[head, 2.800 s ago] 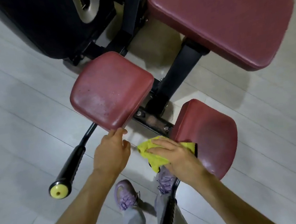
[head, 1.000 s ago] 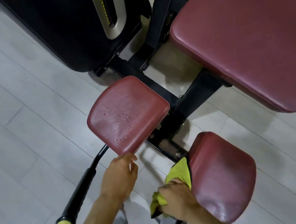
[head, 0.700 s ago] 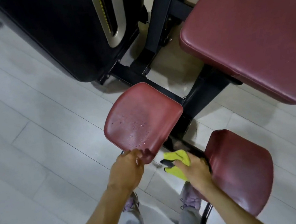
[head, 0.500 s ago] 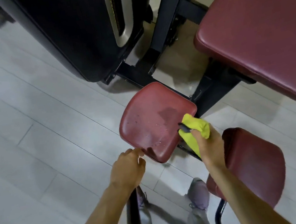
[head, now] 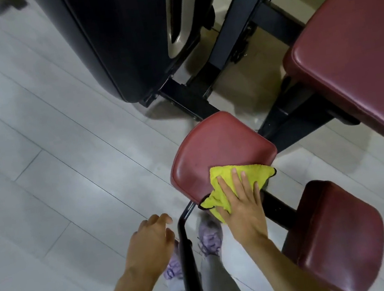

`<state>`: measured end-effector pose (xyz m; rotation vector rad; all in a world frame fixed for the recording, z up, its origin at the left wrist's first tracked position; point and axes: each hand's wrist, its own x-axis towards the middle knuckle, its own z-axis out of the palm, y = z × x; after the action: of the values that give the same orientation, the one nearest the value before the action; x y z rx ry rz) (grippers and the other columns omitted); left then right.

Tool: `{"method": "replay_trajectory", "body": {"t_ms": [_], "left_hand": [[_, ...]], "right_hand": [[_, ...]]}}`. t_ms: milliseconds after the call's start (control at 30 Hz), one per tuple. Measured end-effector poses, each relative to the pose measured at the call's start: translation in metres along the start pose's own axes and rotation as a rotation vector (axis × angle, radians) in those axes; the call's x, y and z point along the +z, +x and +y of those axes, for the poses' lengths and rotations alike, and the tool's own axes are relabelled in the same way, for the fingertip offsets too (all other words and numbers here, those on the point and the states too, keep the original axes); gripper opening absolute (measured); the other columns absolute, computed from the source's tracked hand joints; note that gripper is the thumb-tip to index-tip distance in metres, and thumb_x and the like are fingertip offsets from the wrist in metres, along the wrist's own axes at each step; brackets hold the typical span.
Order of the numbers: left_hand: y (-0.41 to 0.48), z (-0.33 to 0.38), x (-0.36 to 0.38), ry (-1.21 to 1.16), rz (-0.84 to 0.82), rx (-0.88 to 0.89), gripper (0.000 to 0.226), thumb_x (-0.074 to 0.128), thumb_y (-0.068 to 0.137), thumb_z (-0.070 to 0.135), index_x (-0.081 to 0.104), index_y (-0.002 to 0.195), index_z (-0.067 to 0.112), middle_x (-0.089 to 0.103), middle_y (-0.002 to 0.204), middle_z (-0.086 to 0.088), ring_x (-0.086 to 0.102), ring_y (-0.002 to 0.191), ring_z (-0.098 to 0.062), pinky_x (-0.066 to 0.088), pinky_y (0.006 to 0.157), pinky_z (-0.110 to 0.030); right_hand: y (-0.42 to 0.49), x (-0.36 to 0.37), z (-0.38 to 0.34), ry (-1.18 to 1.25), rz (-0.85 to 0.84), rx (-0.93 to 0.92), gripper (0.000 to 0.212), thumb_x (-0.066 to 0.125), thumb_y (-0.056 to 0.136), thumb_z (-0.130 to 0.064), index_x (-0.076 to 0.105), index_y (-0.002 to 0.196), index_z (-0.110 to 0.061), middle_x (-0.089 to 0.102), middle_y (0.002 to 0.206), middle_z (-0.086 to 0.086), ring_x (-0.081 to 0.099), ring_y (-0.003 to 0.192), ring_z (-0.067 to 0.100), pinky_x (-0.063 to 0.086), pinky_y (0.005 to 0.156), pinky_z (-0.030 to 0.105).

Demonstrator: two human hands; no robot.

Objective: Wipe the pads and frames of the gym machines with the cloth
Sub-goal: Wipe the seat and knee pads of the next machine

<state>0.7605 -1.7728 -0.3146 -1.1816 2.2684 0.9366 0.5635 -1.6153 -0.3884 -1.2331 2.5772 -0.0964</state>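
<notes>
A yellow cloth point(head: 247, 174) lies spread on the near edge of a small maroon pad point(head: 214, 152). My right hand point(head: 242, 202) presses flat on the cloth with straight fingers. Left of the pad, my left hand point(head: 151, 246) hovers free with loosely bent fingers and holds nothing, close to the black handle bar point(head: 188, 258) that runs down from under the pad. A second small maroon pad point(head: 334, 236) sits at the lower right. The large maroon seat point(head: 357, 58) fills the upper right.
The black weight-stack housing point(head: 124, 31) stands at the top centre, with black frame tubes point(head: 227, 40) between it and the seat. Pale plank floor point(head: 40, 168) spreads to the left. My purple shoes point(head: 209, 237) stand under the handle bar.
My right hand went from bunching the cloth at the pad's right edge to pressing it flat on the pad's near edge. My left hand let go of the pad and dropped back.
</notes>
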Motion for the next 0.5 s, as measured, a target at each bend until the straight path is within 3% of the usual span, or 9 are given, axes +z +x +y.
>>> {"method": "replay_trajectory", "body": {"t_ms": [167, 267, 367, 433, 500], "left_hand": [[0.023, 0.015, 0.009, -0.122, 0.113, -0.007, 0.031, 0.053, 0.099, 0.017, 0.062, 0.129, 0.021, 0.066, 0.12, 0.003, 0.061, 0.108, -0.019, 0.053, 0.091, -0.036], [0.042, 0.021, 0.013, -0.218, 0.2, -0.042, 0.034, 0.056, 0.096, 0.012, 0.062, 0.129, 0.018, 0.067, 0.12, -0.001, 0.061, 0.107, -0.024, 0.053, 0.091, -0.039], [0.056, 0.024, 0.013, -0.268, 0.266, -0.109, 0.039, 0.058, 0.095, 0.011, 0.058, 0.134, 0.017, 0.064, 0.125, -0.003, 0.06, 0.112, -0.026, 0.054, 0.091, -0.042], [0.061, 0.024, 0.011, -0.288, 0.272, -0.136, 0.042, 0.058, 0.096, 0.01, 0.055, 0.136, 0.017, 0.062, 0.129, -0.004, 0.06, 0.115, -0.027, 0.054, 0.091, -0.044], [0.064, 0.024, 0.009, -0.285, 0.254, -0.159, 0.042, 0.058, 0.095, 0.011, 0.054, 0.137, 0.018, 0.062, 0.13, -0.005, 0.059, 0.116, -0.028, 0.053, 0.091, -0.044]], "right_hand": [[0.097, -0.01, 0.042, -0.05, 0.056, 0.169, 0.08, 0.035, 0.092, -0.068, 0.021, 0.163, -0.035, 0.015, 0.172, 0.007, 0.013, 0.158, 0.033, 0.012, 0.125, 0.062], [0.15, -0.025, 0.063, 0.089, -0.023, 0.363, 0.071, 0.042, 0.099, -0.061, 0.025, 0.162, -0.032, 0.023, 0.17, 0.004, 0.012, 0.158, 0.031, 0.008, 0.125, 0.064], [0.129, -0.023, 0.054, 0.119, 0.121, 0.253, 0.061, 0.045, 0.101, -0.053, 0.042, 0.156, -0.028, 0.035, 0.165, 0.005, 0.024, 0.155, 0.033, 0.017, 0.122, 0.065], [0.08, -0.015, 0.025, 0.115, 0.146, 0.142, 0.062, 0.049, 0.099, -0.051, 0.039, 0.157, -0.035, 0.027, 0.169, 0.001, 0.021, 0.157, 0.029, 0.016, 0.124, 0.061], [0.027, -0.006, -0.01, 0.063, 0.055, 0.007, 0.077, 0.063, 0.091, -0.049, 0.031, 0.16, -0.038, 0.015, 0.172, -0.002, 0.012, 0.159, 0.026, 0.015, 0.126, 0.059]]}}
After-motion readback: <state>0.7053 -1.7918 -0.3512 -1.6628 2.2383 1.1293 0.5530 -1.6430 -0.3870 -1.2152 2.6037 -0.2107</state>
